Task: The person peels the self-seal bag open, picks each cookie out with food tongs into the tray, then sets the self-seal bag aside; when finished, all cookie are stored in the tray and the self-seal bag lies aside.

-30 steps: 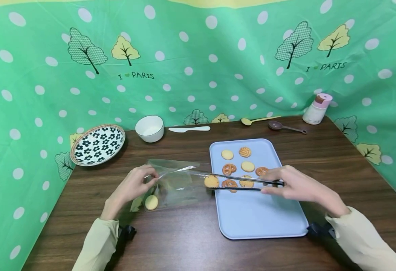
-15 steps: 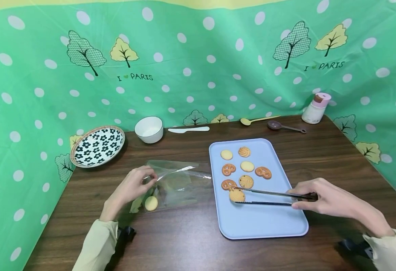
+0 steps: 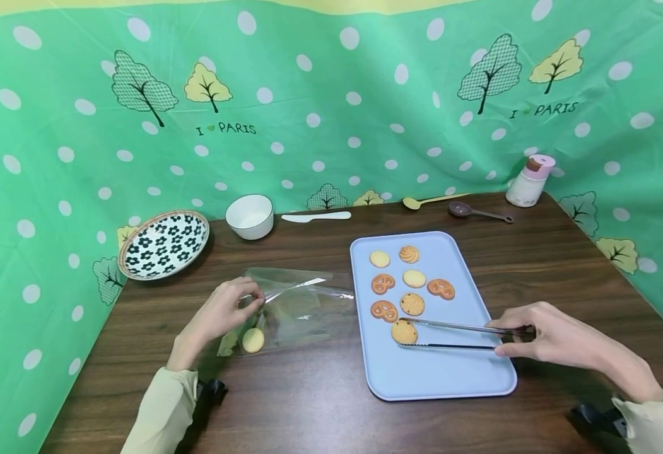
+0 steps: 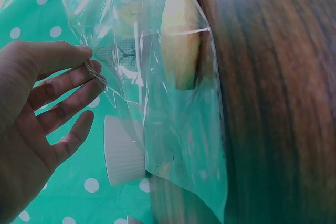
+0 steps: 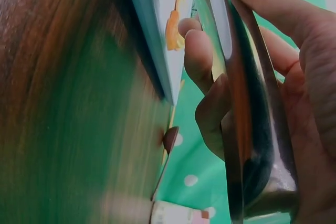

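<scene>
My left hand [image 3: 226,309] pinches the edge of a clear plastic bag [image 3: 303,315] between thumb and fingers. Inside the bag is a round pale cookie [image 3: 253,340], seen edge-on in the left wrist view. Metal tongs [image 3: 450,326] are held in my right hand [image 3: 558,334], thumb on one arm and fingers on the other. The tong tips stand either side of a chocolate chip cookie [image 3: 404,331], over the blue tray [image 3: 445,375]; whether they squeeze it I cannot tell. Just behind lie a pretzel-shaped cookie [image 3: 384,311] and another speckled cookie [image 3: 412,304].
More cookies, including a swirled one [image 3: 409,254], lie on the tray's far half. Along the table's back are a flower-patterned plate [image 3: 164,246], a white bowl [image 3: 250,216], a white knife [image 3: 316,217], a yellow spoon [image 3: 412,203], a brown spoon [image 3: 460,209] and a pink-topped jar [image 3: 527,183].
The tongs and chocolate chip cookie have moved right and nearer, from the tray's left edge onto the tray. The tong arms are now slightly wider apart. My left hand keeps its place.
</scene>
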{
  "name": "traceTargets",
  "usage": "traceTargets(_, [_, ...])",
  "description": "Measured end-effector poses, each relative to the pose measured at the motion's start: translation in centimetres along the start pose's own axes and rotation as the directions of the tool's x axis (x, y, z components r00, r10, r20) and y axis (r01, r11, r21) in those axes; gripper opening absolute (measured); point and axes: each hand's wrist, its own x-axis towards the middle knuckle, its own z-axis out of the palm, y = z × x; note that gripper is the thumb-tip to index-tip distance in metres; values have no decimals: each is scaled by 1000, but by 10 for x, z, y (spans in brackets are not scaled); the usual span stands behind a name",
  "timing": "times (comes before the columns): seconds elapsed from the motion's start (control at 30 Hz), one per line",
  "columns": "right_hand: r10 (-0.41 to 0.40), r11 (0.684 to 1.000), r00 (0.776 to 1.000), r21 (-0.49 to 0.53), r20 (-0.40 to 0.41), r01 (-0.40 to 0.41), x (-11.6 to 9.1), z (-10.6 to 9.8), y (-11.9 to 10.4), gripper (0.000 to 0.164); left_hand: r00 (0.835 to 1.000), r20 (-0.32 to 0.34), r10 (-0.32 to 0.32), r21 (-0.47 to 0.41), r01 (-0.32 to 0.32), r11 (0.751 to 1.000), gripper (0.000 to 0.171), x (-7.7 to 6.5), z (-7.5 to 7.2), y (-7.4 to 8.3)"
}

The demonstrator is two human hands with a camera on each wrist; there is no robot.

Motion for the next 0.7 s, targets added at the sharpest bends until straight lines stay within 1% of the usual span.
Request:
traceTargets(0.17, [61,997,998,45,21,-61,-2,-1,0,36,1000,7,3,-3,-3,1000,9,1,0,0])
traceTargets(0.33, [50,997,999,62,5,-50,-5,-6,1,34,1000,6,8,-4,-8,1000,8,1,0,0])
traceTargets(0.47, [52,995,999,85,15,-53,-7,-10,3,34,1000,7,6,-5,-6,1000,8,1,0,0])
traceTargets(0.6, [45,995,999,92,20,-47,1,-10,-1,31,1000,14,1,-10,-1,1000,7,1,-1,0])
traceTargets(0.7, [20,997,1000,77,7,-21,12,-6,-6,30,1000,12,4,-7,-4,1000,6,1,-1,0])
